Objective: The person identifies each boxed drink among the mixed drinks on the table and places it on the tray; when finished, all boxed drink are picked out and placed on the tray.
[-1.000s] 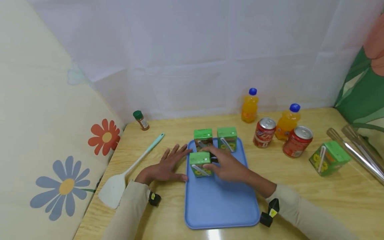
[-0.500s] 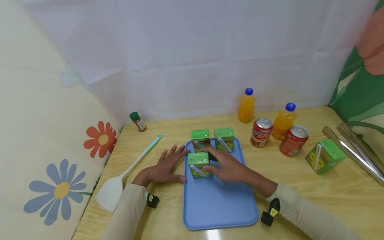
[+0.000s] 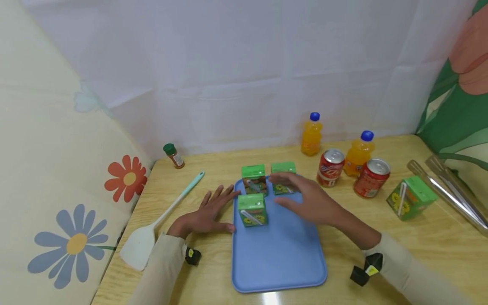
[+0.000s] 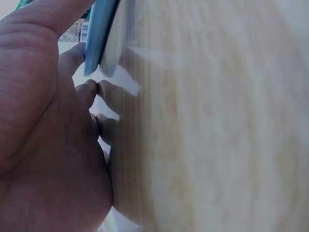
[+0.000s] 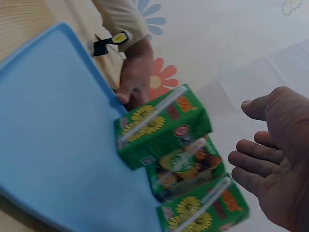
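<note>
Three green juice boxes with straws stand at the far end of a blue tray [image 3: 280, 262]: one in front [image 3: 252, 210], another behind it at the back left [image 3: 254, 179]. The back right juice box [image 3: 283, 167] is partly covered by my right hand [image 3: 310, 201]. That hand hovers over the tray with thumb and fingers spread, and its palm holds nothing in the right wrist view. My left hand [image 3: 206, 216] lies on the table with fingers stretched out. Its thumb and index fingertip are at the tray's left edge, as the left wrist view also shows.
A white spatula [image 3: 142, 243] lies left, below a green-capped spice jar [image 3: 174, 156]. To the right stand two orange drink bottles [image 3: 311, 137], two red cans [image 3: 331, 168], another juice box [image 3: 411, 198] and metal tongs [image 3: 453, 197]. A white cloth hangs behind.
My right hand has let go of the front juice box and moved right and up from it. The front box stays on the tray. My left hand has kept its place.
</note>
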Demonstrator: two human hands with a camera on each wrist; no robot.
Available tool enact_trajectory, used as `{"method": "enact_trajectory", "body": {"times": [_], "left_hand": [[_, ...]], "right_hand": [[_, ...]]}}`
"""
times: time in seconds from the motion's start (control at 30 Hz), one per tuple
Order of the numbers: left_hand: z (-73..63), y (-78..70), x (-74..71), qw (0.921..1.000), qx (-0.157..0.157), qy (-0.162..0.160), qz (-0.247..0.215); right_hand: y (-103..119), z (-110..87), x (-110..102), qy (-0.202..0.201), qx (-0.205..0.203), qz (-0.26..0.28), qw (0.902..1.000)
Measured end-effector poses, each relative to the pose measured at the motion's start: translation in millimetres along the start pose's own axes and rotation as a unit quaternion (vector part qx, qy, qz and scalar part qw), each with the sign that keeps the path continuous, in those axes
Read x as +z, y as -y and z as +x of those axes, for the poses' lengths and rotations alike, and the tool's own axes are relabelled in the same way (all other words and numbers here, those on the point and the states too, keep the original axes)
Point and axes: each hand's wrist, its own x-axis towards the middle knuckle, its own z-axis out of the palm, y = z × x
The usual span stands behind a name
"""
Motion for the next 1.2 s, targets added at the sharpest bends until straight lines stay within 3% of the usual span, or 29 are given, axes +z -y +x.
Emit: {"method": "enact_trajectory", "body": {"times": [0.23,0.43,0.6,0.73,0.93,1.2], "left_hand": [[-0.4,0.1,0.1,1.0000,0.007,-0.004,-0.002],[0.0,0.8,-0.4,1.0000,0.009,-0.003,-0.002],[0.8,0.5,-2.3,1.0000,0.001,-0.001,0.000],[0.8,0.3,-1.9,1.0000,0.004,-0.003,-0.002],[0.6,0.6,-0.3,1.0000,0.006,-0.007,-0.002],[1.3,-1.0,0.1,0.9999,0.008,-0.006,-0.006]], "right_hand": [[4,-20.8,-44,-0.063,0.002,-0.020,0.9978],[1,-46.6,-81,-0.131,0.007,-0.061,0.9895],[-4,-70.5,-112,-0.178,0.049,-0.083,0.9794],[-14,-91.0,-132,-0.197,0.097,-0.106,0.9699],[-31,-119.0,-150,-0.193,0.179,-0.164,0.9507],[-58,-152.1,-153,-0.216,0.226,-0.231,0.9214]]}}
